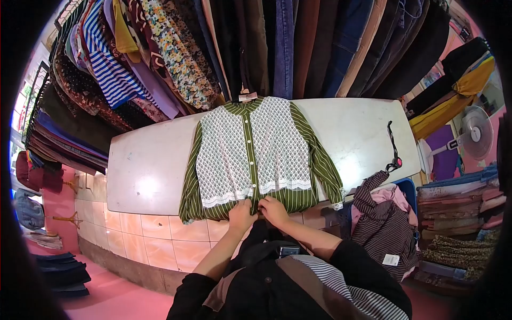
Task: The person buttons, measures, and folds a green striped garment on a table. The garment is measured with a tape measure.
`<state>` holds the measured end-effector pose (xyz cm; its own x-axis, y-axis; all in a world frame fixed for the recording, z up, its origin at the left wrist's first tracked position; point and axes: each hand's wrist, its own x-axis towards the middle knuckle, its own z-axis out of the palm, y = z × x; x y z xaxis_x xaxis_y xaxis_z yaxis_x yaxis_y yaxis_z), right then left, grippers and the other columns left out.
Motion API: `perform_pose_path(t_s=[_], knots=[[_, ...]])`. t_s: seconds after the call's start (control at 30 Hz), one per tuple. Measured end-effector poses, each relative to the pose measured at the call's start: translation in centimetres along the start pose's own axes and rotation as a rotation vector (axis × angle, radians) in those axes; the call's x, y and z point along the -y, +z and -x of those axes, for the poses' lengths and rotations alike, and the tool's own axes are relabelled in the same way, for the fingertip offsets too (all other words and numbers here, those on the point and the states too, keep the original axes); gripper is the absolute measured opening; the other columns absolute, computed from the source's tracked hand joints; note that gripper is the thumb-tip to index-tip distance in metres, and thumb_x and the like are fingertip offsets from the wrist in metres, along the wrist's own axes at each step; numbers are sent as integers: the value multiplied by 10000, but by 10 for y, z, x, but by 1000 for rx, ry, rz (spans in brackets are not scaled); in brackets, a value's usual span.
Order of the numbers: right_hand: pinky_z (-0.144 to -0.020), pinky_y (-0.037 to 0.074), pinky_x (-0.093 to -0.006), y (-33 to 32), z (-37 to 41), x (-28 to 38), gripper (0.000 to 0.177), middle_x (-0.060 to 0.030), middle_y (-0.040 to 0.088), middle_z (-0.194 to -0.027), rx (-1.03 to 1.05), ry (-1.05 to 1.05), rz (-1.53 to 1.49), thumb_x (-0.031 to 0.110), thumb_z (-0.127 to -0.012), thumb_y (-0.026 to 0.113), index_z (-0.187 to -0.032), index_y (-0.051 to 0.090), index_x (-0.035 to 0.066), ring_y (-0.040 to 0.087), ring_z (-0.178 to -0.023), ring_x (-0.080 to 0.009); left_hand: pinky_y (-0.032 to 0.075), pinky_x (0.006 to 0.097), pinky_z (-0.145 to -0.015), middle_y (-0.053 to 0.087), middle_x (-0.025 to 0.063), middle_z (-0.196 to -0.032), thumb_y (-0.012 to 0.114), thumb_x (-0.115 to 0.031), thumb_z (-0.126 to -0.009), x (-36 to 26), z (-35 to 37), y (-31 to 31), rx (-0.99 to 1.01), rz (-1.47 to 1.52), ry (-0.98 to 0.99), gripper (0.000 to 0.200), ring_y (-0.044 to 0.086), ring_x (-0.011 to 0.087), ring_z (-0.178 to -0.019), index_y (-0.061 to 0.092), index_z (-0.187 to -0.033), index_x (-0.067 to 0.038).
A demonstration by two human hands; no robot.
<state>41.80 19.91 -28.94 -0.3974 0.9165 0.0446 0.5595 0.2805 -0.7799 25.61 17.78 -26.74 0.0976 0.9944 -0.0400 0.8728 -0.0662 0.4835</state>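
Note:
A green striped blouse (pixel 277 144) with white lace panels and a buttoned front lies face up on the white table (pixel 144 160). Its collar points to the far side, both sleeves hang down at the sides, and the lower hem drops over the near edge. At the bottom of the button placket, my left hand (pixel 242 215) is closed on the cloth just left of the centre line. Close beside it, my right hand (pixel 273 210) grips the blouse on the other side of the placket. My fingertips are partly hidden in the fabric.
Trousers (pixel 284 48) and patterned tops (pixel 170 53) hang behind the table. A black hanger (pixel 393 149) lies at its right end. Below it, a blue basket (pixel 408 189) holds a striped garment (pixel 381 229). A fan (pixel 474 130) and folded clothes (pixel 453 213) stand at right.

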Motion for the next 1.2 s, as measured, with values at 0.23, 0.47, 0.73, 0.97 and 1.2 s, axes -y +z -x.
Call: perform_pose_path(t_s=[0.23,0.47,0.73,0.97,1.2], knots=[[-666,487,-406,5,-2,-8,95,-120,570,-760,-1,36,-30,56,-722,642,-813,620,46,596,-734,-313,504,417,-643,604,124,-796,714,-163,-658,7,9,25,-33,24,-20,254,624,311,-733,561,-836,-65],[-663,489,-383,11,-2,-16,102,-124,632,-764,57,162,-234,113,-738,683,-796,653,35,623,-715,-282,482,296,-571,617,64,-698,627,-50,-762,36,19,41,9,638,-336,163,591,146,-608,630,-916,1],[-641,498,-369,15,-2,-14,121,-118,655,-740,63,223,-285,149,-733,702,-788,675,45,636,-680,-265,478,225,-586,622,26,-761,616,-24,-827,40,25,57,-14,912,-372,134,576,87,-647,638,-953,17],[-633,494,-358,14,-1,-15,117,-111,646,-726,44,254,-322,135,-729,689,-791,659,40,636,-675,-242,478,210,-564,655,32,-790,661,-35,-830,15,27,35,69,1130,-478,140,593,74,-640,653,-964,6],[-578,471,-309,11,-3,-19,123,-80,639,-681,2,262,-380,127,-768,671,-788,638,10,604,-618,-156,449,194,-509,655,24,-711,675,-34,-810,17,16,45,67,1019,-415,79,588,61,-581,659,-881,-2]])
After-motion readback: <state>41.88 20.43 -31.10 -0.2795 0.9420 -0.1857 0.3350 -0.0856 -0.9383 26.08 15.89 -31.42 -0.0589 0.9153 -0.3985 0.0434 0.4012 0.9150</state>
